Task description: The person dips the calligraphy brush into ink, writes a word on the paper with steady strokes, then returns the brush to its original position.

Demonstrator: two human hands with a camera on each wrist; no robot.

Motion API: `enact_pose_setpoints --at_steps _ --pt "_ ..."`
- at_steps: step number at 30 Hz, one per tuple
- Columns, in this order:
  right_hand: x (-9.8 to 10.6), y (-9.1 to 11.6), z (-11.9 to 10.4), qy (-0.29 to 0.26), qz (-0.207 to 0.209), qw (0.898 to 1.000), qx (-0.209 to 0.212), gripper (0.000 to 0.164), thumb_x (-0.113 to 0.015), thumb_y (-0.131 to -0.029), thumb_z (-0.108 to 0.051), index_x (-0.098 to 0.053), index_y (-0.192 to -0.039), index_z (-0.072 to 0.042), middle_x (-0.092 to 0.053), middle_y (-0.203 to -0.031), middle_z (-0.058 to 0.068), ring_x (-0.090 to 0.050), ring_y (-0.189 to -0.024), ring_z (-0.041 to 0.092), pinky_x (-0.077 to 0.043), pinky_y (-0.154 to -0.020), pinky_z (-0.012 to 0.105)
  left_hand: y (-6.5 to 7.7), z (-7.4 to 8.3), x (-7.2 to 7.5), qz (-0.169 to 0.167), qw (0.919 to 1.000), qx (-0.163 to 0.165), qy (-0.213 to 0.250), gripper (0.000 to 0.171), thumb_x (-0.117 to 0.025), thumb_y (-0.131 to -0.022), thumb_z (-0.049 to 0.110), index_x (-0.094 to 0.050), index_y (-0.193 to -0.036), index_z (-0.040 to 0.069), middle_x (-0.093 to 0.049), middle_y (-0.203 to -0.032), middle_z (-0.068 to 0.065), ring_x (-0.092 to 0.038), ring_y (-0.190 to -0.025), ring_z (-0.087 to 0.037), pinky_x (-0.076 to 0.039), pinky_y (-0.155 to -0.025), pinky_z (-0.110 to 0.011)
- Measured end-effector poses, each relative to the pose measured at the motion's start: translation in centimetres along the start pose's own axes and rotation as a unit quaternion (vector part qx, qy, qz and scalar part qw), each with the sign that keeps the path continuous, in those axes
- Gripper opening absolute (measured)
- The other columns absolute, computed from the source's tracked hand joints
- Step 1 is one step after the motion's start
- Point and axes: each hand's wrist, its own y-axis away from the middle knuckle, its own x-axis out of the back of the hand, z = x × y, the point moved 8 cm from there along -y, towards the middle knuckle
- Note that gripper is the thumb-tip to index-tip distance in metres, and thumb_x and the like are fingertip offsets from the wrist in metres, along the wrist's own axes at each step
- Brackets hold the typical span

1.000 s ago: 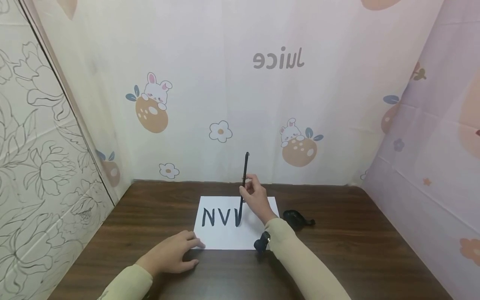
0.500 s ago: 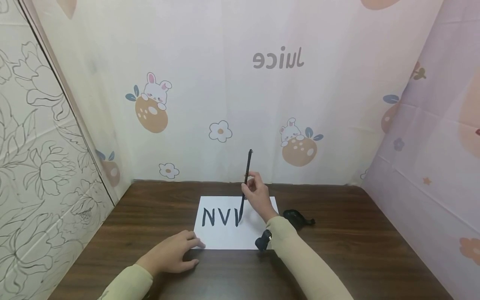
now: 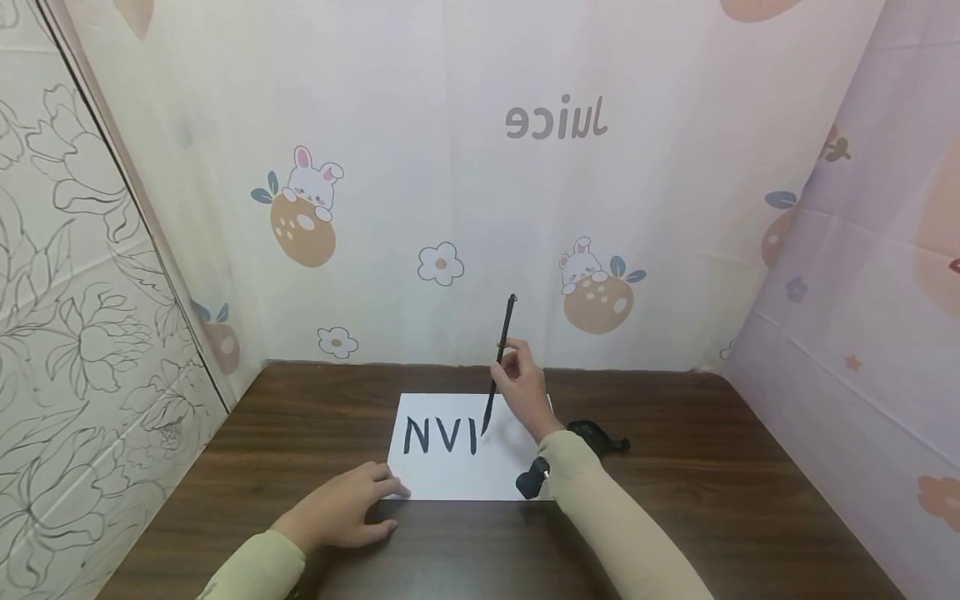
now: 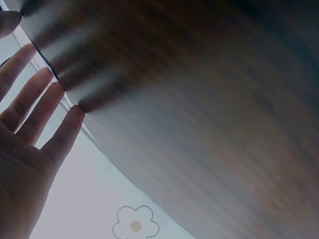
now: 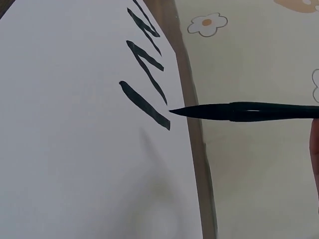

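My right hand [image 3: 522, 387] pinches a black calligraphy brush [image 3: 507, 321] by its handle, tilted with the tip down over the white paper [image 3: 450, 482]. In the right wrist view the brush [image 5: 274, 110] has a pointed dark tip beside the newest stroke [image 5: 145, 105]; it looks lifted just off the sheet. Black letters "N", "V" and one upright stroke [image 3: 472, 435] stand in a row on the paper. My left hand [image 3: 348, 504] lies with fingers extended, fingertips touching the sheet's lower left corner. In the left wrist view the left hand [image 4: 25, 154] shows spread fingers.
A black leaf-shaped dish [image 3: 596, 435] sits right of the paper, partly hidden by my right sleeve. The dark wooden table [image 3: 712, 483] ends at patterned curtains [image 3: 450, 183] behind and at the sides. A small dark device [image 3: 531, 479] is on my right wrist.
The brush tip has come away from the bottom of the upright stroke, moving up and to the right with my right hand. My left hand has stayed where it was.
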Motion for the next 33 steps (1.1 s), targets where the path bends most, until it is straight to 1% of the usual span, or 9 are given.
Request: enact_pose_setpoints --at_steps 4,10,14,21,27,30,33 --pt "0.6 -0.3 -0.1 0.003 0.014 1.000 0.005 0.032 -0.061 -0.098 -0.013 -0.049 -0.128 -0.016 -0.057 -0.091 0.005 -0.058 -0.081 0.021 -0.053 -0.069 0.032 0.0 0.1 0.2 0.007 1.0000 -0.006 -0.003 0.033 -0.075 -0.087 0.033 -0.070 -0.117 0.019 -0.060 -0.108 0.007 -0.055 -0.097 -0.008 -0.052 -0.086 -0.033" --pt "1.2 -0.4 0.0 0.009 0.029 0.999 0.015 0.031 -0.061 -0.098 -0.012 -0.049 -0.127 -0.012 -0.058 -0.091 0.007 -0.059 -0.081 0.022 -0.054 -0.071 0.032 0.1 0.1 0.4 0.010 0.9999 -0.009 -0.005 0.033 -0.075 -0.086 0.032 -0.070 -0.117 0.019 -0.060 -0.108 0.007 -0.055 -0.097 -0.008 -0.052 -0.086 -0.033" --pt "1.3 -0.3 0.1 0.007 0.028 1.000 0.009 0.031 -0.061 -0.099 -0.012 -0.049 -0.128 -0.009 -0.058 -0.093 0.007 -0.060 -0.083 0.022 -0.055 -0.075 0.034 0.0 0.1 0.3 0.007 0.9999 -0.008 0.000 0.033 -0.075 -0.087 0.032 -0.070 -0.117 0.020 -0.059 -0.108 0.008 -0.055 -0.097 -0.007 -0.051 -0.085 -0.032" --pt "1.2 -0.1 0.4 0.007 0.024 1.000 -0.006 0.028 -0.059 -0.100 -0.013 -0.049 -0.126 -0.018 -0.059 -0.096 0.007 -0.060 -0.085 0.022 -0.054 -0.077 0.038 0.1 0.3 0.4 0.016 0.9997 -0.021 -0.004 0.033 -0.075 -0.086 0.030 -0.070 -0.117 0.018 -0.059 -0.107 0.007 -0.054 -0.095 -0.007 -0.051 -0.083 -0.031" --pt "0.9 0.0 0.9 0.012 0.021 1.000 -0.019 0.029 -0.059 -0.100 -0.015 -0.049 -0.127 -0.015 -0.060 -0.097 0.007 -0.059 -0.088 0.023 -0.052 -0.079 0.039 0.1 0.3 0.4 0.020 0.9995 -0.024 -0.004 0.033 -0.075 -0.086 0.030 -0.070 -0.116 0.018 -0.059 -0.107 0.007 -0.054 -0.095 -0.007 -0.051 -0.082 -0.031" --pt "0.7 0.2 1.3 0.012 0.020 0.999 -0.026 0.028 -0.059 -0.101 -0.016 -0.050 -0.127 -0.015 -0.059 -0.097 0.007 -0.059 -0.089 0.023 -0.052 -0.080 0.039 0.1 0.3 0.4 0.023 0.9994 -0.026 -0.007 0.033 -0.076 -0.086 0.031 -0.070 -0.117 0.018 -0.059 -0.106 0.006 -0.055 -0.095 -0.007 -0.052 -0.082 -0.031" --pt "0.7 0.2 1.4 0.015 0.024 0.999 -0.023 0.027 -0.059 -0.100 -0.015 -0.050 -0.126 -0.016 -0.060 -0.096 0.007 -0.059 -0.089 0.023 -0.052 -0.081 0.039 0.1 0.3 0.3 0.024 0.9994 -0.025 -0.009 0.033 -0.075 -0.086 0.031 -0.070 -0.117 0.019 -0.059 -0.106 0.007 -0.054 -0.095 -0.007 -0.052 -0.083 -0.031"
